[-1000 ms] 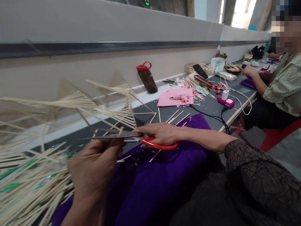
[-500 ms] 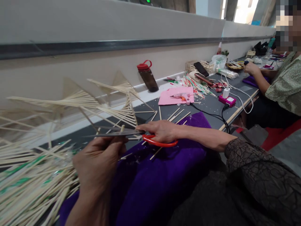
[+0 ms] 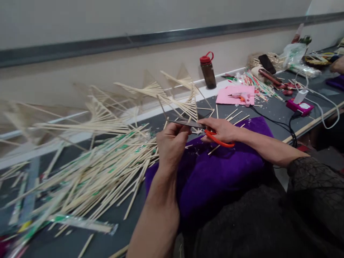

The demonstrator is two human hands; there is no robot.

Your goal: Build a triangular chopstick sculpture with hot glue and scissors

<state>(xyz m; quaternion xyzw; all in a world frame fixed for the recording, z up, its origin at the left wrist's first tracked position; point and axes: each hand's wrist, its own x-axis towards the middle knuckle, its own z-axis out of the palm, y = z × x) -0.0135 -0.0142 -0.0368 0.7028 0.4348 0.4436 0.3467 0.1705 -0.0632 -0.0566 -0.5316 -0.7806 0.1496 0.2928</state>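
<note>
My right hand [image 3: 221,129] is closed round the red handles of a pair of scissors [image 3: 219,139], whose blades point left. My left hand [image 3: 173,141] pinches a short thin wooden stick [image 3: 189,119] close under the blades. Both hands are above a purple cloth [image 3: 215,175]. Just behind them stands a twisted lattice of glued sticks [image 3: 185,105]. To the left of my left hand lies a large pile of loose sticks [image 3: 107,172], some in clear and green wrappers.
A brown bottle with a red lid [image 3: 209,71] stands by the wall. A pink glue gun [image 3: 242,96] rests on a pink sheet [image 3: 221,96]. Its cable runs to a magenta power block [image 3: 299,106]. Another person's hand [image 3: 338,65] shows at the right edge.
The view has swung left, so more of the stick pile shows and the other person is mostly out of frame. My hands keep the same hold on the scissors and stick.
</note>
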